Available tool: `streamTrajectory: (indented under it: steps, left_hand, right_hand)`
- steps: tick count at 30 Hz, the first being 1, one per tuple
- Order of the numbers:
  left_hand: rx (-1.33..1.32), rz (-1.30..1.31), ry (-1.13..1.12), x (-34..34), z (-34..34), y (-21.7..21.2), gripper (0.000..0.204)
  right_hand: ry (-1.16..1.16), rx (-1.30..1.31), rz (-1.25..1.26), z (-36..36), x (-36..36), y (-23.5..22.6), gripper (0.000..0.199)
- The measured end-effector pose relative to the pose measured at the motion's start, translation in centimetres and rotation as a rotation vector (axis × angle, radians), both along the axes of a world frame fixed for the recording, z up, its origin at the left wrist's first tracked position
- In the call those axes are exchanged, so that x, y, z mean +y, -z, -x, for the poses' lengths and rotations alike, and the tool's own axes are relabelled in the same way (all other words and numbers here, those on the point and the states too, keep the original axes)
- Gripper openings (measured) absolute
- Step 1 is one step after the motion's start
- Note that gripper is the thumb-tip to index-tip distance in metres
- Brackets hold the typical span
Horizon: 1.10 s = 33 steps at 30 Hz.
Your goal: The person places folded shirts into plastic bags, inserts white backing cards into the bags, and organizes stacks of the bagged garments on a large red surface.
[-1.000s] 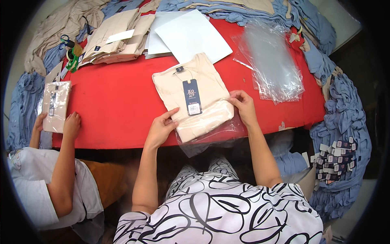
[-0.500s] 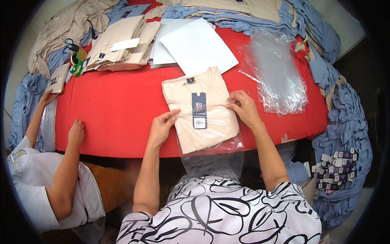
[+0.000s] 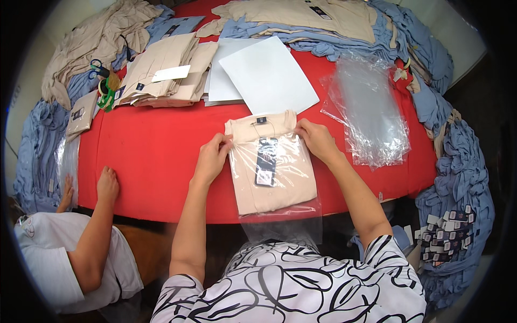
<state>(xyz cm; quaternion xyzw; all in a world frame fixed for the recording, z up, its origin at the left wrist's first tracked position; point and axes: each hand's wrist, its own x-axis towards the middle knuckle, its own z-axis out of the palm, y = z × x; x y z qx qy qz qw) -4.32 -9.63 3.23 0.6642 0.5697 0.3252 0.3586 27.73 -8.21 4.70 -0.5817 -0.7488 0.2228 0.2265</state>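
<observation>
The red tabletop carries everything. At its near edge lies our folded beige shirt, now mostly inside a clear bag whose closed end hangs over that edge; half a second ago the bag covered far less. Our left hand and right hand pinch the bag's mouth at the collar corners, likely to draw it up evenly. A co-worker's hand rests flat near the left edge.

Clear bag over dark hangtag
</observation>
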Motion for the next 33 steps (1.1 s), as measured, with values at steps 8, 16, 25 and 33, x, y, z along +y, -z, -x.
streamTrajectory:
  steps: [8, 16, 25, 33]
  left_hand:
    - [-0.1, 0.074, 0.289, 6.0, 2.6, 1.0, 0.015]
    - [0.1, 0.051, 0.093, 11.0, -0.4, -0.2, 0.021]
    - [0.539, -0.07, 0.245, -1.9, -14.9, -6.0, 0.058]
    - [0.046, -0.009, 0.16, -11.0, -11.5, -5.0, 0.024]
  right_hand:
    - [-0.33, 0.06, -0.117, -0.7, 5.0, 0.0, 0.01]
    - [-0.011, 0.275, 0.214, -1.2, 4.7, 0.0, 0.012]
    - [0.239, 0.373, 0.203, 2.3, -12.7, 0.0, 0.026]
    - [0.246, 0.933, 0.782, 2.9, -12.5, 1.1, 0.036]
